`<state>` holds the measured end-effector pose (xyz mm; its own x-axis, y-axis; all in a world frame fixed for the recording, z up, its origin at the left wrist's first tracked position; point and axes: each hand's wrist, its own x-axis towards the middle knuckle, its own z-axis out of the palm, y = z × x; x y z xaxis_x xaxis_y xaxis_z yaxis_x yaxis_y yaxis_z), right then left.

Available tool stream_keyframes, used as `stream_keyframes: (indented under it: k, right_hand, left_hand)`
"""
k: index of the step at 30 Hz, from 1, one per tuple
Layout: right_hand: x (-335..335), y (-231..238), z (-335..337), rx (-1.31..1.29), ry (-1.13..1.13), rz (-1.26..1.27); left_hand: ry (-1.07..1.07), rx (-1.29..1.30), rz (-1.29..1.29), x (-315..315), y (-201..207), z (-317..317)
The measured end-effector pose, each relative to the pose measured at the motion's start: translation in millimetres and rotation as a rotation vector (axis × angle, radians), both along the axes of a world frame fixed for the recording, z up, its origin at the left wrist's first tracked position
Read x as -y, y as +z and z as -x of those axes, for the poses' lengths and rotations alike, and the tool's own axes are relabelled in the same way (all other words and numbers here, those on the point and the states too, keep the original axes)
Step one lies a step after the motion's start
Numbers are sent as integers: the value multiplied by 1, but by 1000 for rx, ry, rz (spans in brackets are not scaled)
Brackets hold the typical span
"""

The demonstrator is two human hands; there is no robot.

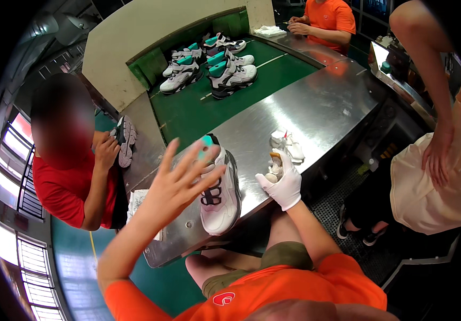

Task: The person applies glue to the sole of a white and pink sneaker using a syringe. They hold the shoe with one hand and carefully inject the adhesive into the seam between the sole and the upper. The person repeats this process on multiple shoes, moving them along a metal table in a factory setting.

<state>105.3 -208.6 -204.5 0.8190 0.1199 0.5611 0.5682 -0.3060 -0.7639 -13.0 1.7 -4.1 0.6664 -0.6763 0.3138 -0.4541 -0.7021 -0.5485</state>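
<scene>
A white and grey sneaker (pixel 221 206) with black lacing and a teal lining stands on the metal table in front of me. My left hand (pixel 181 179), bare with fingers spread, is raised over the sneaker's left side and holds nothing. To the sneaker's right, my right hand (pixel 284 184) wears a white glove. Its thumb and fingers curve around a small off-white lump (pixel 274 170) with a tan top, whose kind I cannot make out. Just beyond it lies a crumpled white item (pixel 293 147) with a small red mark.
Several similar sneakers (pixel 232 75) sit on the green conveyor belt (pixel 262 88). At left, a person in red (pixel 67 182) holds another sneaker (pixel 126 140). An orange-shirted person (pixel 332 21) sits at the far side; another person (pixel 433 176) stands close on the right.
</scene>
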Motion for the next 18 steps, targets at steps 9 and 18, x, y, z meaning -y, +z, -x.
stream_keyframes:
  k: [9, 18]
  right_hand:
    - [3, -2, 1, -38, 74, -99]
    - [-4, -21, 1, 248, -20, -52]
  left_hand:
    - [-24, -398, -176, -55, -12, -58]
    - [230, -177, 320, -78, 2, -186]
